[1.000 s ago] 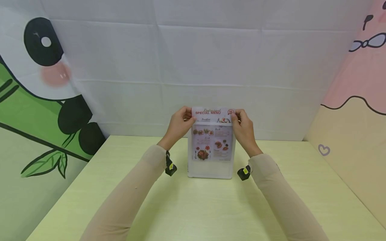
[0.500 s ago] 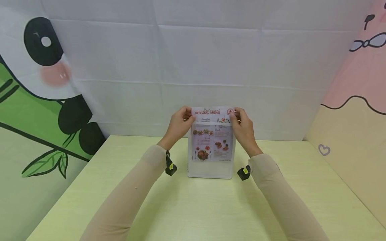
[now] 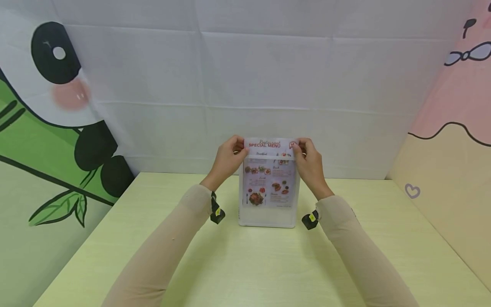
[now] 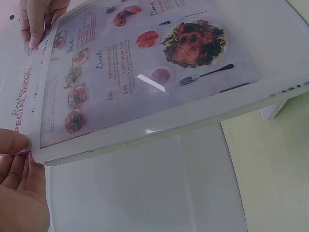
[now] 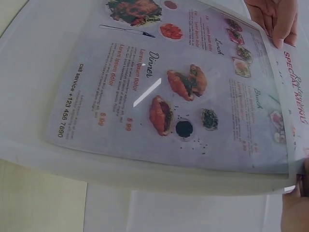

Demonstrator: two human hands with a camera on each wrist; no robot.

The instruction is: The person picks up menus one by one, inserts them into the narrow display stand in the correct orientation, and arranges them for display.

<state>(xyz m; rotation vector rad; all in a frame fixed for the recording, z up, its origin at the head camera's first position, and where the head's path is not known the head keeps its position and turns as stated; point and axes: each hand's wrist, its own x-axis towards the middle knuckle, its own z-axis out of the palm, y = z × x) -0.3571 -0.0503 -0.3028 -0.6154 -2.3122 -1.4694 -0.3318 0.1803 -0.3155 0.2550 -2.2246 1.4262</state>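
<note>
A printed restaurant menu (image 3: 264, 147) stands partly inside a white-framed sign holder (image 3: 268, 217) with a clear front. Its heading strip sticks out above the holder's top edge, and its lower edge is somewhat above the holder's bottom. My left hand (image 3: 228, 157) pinches the sheet's top left corner between thumb and fingers. At the top right corner my right hand (image 3: 311, 164) does the same, thumb in front. In the left wrist view, the left fingertips (image 4: 19, 142) are right at the holder's corner. Through the clear panel the right wrist view shows the menu's dishes and prices (image 5: 183, 96).
The holder stands upright on a pale wooden table (image 3: 245, 264). Behind it hangs a white creased cloth (image 3: 268, 76). Painted cartoon panels (image 3: 50, 162) flank the table on both sides. A black wrist camera (image 3: 217, 215) hangs below each wrist.
The menu has slid slightly lower into the holder, its bottom edge shifting a little down and left. Both hands keep nearly the same place and grip.
</note>
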